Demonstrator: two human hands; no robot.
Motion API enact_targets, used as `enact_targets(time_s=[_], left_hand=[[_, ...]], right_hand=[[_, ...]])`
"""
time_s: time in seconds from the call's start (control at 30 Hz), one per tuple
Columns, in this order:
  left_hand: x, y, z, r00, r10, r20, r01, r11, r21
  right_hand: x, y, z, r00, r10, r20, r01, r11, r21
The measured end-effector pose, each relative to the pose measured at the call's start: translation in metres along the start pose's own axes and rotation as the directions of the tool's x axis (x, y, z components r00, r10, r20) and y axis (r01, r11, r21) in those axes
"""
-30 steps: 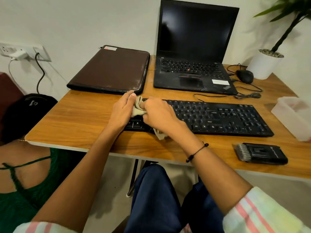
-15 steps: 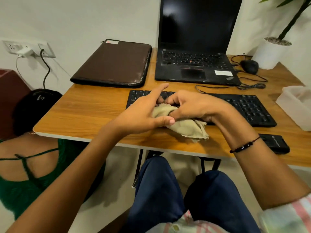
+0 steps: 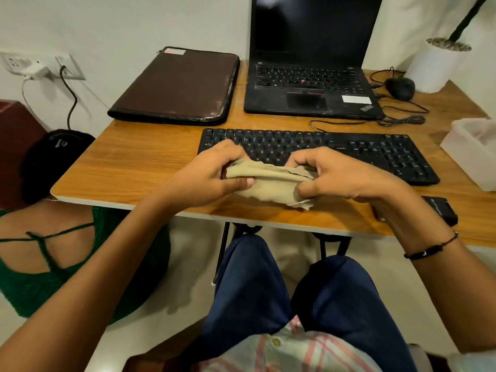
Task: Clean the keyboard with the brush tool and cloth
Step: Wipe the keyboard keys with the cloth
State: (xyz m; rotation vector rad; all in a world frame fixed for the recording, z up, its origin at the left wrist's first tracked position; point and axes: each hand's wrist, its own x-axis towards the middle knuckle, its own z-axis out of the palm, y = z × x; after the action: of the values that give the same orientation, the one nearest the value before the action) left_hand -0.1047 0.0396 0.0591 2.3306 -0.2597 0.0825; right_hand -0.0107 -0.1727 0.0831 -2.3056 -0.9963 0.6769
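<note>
Left hand (image 3: 212, 174): pinches the cloth's (image 3: 271, 183) left end
Right hand (image 3: 341, 175): pinches its right end
Cloth: held above the keyboard's (image 3: 349, 154) near edge

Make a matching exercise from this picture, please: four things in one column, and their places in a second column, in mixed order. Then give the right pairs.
Things:
1. cloth
2. brush tool
3. mouse
4. brown case

Places:
A. beside the white plant pot
B. left of the open laptop
C. near the desk's front edge, partly behind the right forearm
D. held between both hands, in front of the keyboard

Pairs: 1-D, 2-C, 3-A, 4-B
</note>
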Motion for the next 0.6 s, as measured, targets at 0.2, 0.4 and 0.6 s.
enact_targets(time_s=[0.2,0.4,0.6], left_hand=[[-0.006,0.003,0.019,0.958,-0.253,-0.132,0.167,0.871,-0.463],[-0.006,-0.007,0.036,0.889,-0.337,-0.31,0.213,0.904,-0.37],[-0.011,-0.013,0.046,0.878,-0.108,-0.466,0.091,0.994,-0.058]], right_hand=[[0.003,0.008,0.009,0.984,0.116,-0.137,-0.027,0.851,0.525],[0.003,0.015,0.024,0.968,0.227,-0.105,-0.132,0.818,0.559],[0.003,0.015,0.035,0.956,0.209,-0.207,-0.103,0.896,0.432]])
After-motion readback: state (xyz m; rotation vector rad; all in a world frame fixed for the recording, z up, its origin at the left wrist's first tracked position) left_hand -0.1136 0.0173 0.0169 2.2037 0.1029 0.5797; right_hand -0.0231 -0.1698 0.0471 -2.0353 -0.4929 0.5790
